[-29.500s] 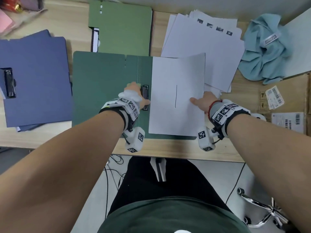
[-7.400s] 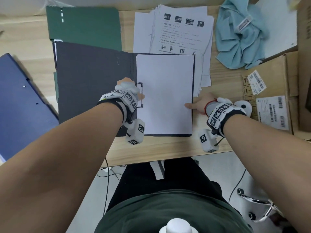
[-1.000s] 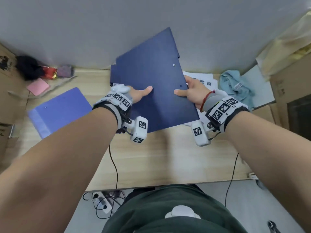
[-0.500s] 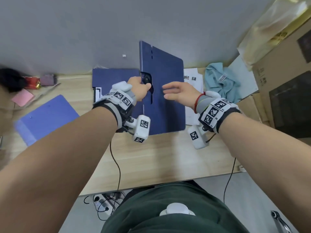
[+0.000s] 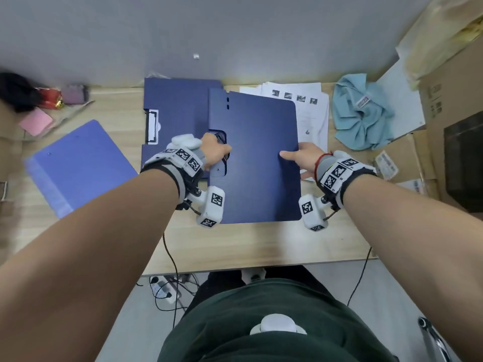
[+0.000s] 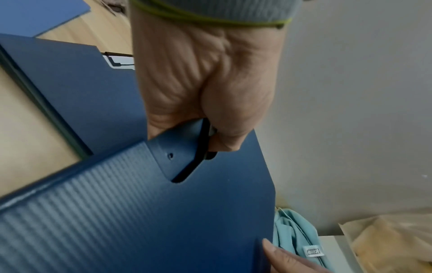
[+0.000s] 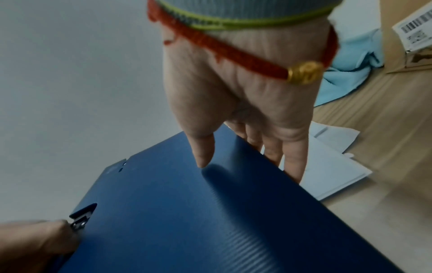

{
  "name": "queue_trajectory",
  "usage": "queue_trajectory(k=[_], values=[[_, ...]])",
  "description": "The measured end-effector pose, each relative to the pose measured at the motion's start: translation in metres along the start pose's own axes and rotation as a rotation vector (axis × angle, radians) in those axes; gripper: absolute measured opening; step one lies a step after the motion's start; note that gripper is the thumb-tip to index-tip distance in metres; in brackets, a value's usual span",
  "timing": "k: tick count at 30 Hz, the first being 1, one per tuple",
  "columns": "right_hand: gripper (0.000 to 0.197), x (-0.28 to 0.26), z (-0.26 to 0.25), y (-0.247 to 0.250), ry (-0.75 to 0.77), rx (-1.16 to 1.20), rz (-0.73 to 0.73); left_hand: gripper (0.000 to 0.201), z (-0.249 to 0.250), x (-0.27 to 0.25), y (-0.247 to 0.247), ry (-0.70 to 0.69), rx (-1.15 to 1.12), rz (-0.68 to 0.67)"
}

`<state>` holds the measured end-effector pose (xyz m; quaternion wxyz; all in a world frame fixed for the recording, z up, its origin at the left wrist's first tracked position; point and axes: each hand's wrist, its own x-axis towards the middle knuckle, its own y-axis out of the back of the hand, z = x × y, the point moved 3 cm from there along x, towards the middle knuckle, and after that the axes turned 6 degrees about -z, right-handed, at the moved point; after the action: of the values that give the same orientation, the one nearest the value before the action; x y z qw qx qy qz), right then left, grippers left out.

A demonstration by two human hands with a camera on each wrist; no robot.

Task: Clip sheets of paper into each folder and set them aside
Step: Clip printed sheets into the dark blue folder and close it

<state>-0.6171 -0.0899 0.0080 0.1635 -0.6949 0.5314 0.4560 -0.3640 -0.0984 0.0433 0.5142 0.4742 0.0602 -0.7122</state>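
A closed dark blue folder [image 5: 261,163] lies nearly flat at the middle of the wooden desk [image 5: 248,246]. My left hand [image 5: 217,152] grips it at the spine cutout, fingers curled round the metal clip [image 6: 203,140]. My right hand [image 5: 295,155] pinches its right edge, thumb on the cover [image 7: 187,212] and fingers underneath. The stack of white sheets [image 5: 308,108] lies behind the folder's right side, partly covered by it. Whether paper is inside this folder is hidden.
A second dark blue folder [image 5: 177,113] with its clip showing lies behind and left, partly under the held one. A lighter blue folder [image 5: 78,163] sits at the left. A teal cloth [image 5: 363,116] and cardboard boxes [image 5: 454,121] fill the right side; a grey wall is behind.
The folder stood upright on its edge half a second ago and now lies down flat. My right hand went from hovering open to holding the right edge.
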Motion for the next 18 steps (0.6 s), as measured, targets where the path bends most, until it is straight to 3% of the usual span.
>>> queue_trajectory(k=[8,10,14,18], values=[[0.046,0.007,0.03,0.007,0.013,0.012,0.052,0.012,-0.015,0.016,-0.034,0.067,-0.063,-0.059],[0.053,0.01,0.039,0.01,-0.007,0.011,0.068,0.001,-0.017,0.022,-0.043,0.081,-0.043,-0.039],[0.074,0.031,0.066,0.017,-0.027,-0.013,0.083,0.008,-0.02,0.028,-0.056,0.095,0.077,-0.076],[0.049,0.016,0.062,0.015,-0.024,-0.046,0.119,0.026,-0.023,0.026,-0.059,0.136,0.066,-0.136]])
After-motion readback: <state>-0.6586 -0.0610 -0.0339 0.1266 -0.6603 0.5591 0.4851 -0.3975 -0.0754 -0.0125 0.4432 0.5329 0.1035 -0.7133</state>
